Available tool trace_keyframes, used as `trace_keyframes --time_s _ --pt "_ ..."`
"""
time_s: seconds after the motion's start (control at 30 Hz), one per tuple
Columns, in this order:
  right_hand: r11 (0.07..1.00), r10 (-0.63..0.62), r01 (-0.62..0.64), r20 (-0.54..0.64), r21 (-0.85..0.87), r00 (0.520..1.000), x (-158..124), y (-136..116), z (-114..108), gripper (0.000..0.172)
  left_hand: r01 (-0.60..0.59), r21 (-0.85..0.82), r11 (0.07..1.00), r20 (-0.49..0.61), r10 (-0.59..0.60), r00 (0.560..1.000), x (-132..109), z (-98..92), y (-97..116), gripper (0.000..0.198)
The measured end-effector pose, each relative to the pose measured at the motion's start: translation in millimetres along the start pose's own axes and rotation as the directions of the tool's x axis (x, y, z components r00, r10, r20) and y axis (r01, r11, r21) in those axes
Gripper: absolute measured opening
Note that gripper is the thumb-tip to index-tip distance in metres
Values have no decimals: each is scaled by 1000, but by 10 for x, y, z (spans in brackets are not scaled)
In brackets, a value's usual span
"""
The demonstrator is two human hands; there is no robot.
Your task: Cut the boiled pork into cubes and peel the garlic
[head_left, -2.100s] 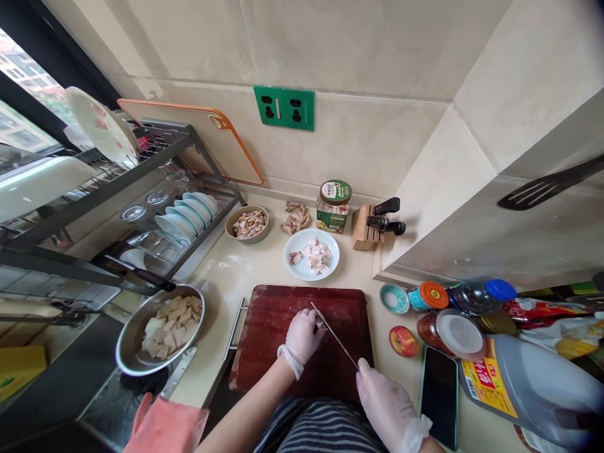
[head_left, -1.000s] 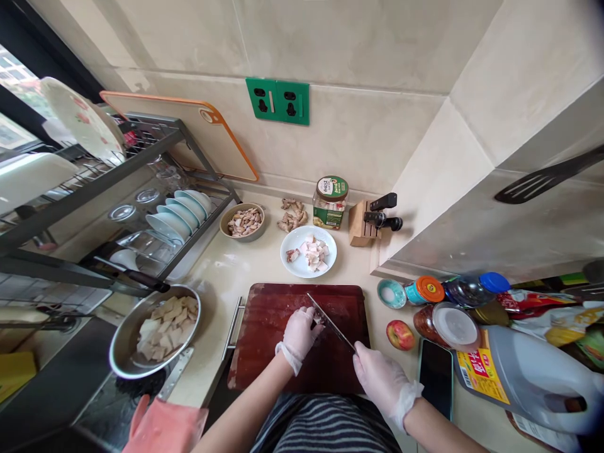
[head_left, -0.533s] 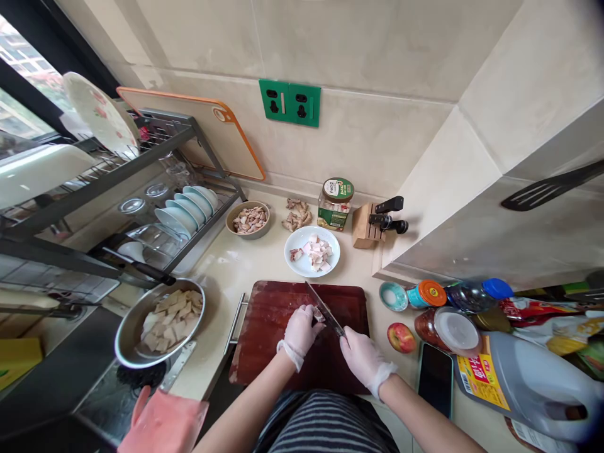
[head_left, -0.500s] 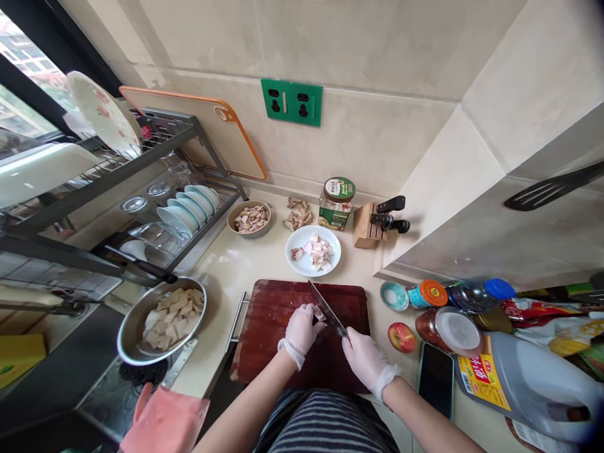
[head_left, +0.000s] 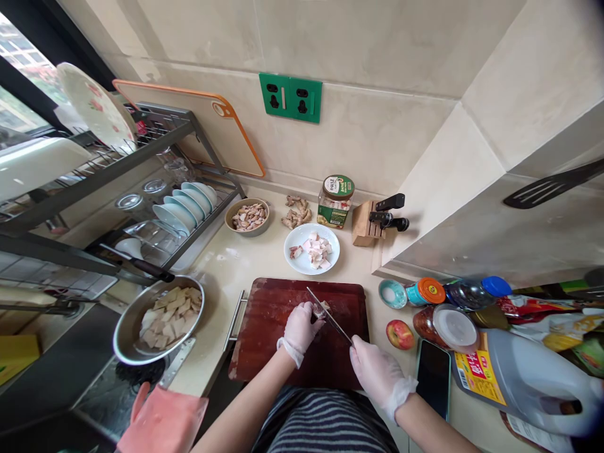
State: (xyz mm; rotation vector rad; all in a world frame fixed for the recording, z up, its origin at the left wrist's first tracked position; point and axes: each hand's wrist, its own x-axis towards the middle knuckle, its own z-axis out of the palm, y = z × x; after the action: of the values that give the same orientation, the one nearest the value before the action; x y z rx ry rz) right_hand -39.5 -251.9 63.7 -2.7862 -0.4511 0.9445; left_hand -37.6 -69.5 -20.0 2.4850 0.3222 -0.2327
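Observation:
My right hand (head_left: 376, 370), in a clear glove, is closed round the handle of a kitchen knife (head_left: 331, 318). The blade slants up and left over the dark red-brown cutting board (head_left: 267, 333). My left hand (head_left: 299, 328), gloved too, has its fingers curled on the board, pressing a small piece of meat (head_left: 323, 307) beside the blade. Its fingertips partly hide the meat. Just beyond the board, a white plate (head_left: 302, 266) carries pale, fatty cut chunks and a redder piece.
To the left, a metal pan (head_left: 123, 349) holds pale slices, below a dish rack (head_left: 136, 157). Behind are a bowl of garlic cloves (head_left: 250, 217), ginger (head_left: 296, 212), a green-lidded jar (head_left: 335, 201) and a knife block (head_left: 363, 226). An apple (head_left: 400, 334), phone (head_left: 433, 377) and large jug (head_left: 528, 377) lie right.
My right hand has shifted slightly right and down with the knife, whose blade now shows edge-on. My left hand stays at nearly the same spot on the board.

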Motion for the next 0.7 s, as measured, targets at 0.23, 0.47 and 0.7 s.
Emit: trace_keyframes --time_s 0.23,0.47,0.7 --pt "998 3 -1 -41 69 999 -12 113 -9 30 -61 61 996 -74 65 995 -9 19 -2 9" --pt "990 -44 46 -20 130 999 100 209 188 24 -120 144 982 -118 137 984 -50 72 6 9" --pt "921 -4 -48 133 387 991 167 415 274 27 -115 122 986 21 113 993 127 -73 115 7"
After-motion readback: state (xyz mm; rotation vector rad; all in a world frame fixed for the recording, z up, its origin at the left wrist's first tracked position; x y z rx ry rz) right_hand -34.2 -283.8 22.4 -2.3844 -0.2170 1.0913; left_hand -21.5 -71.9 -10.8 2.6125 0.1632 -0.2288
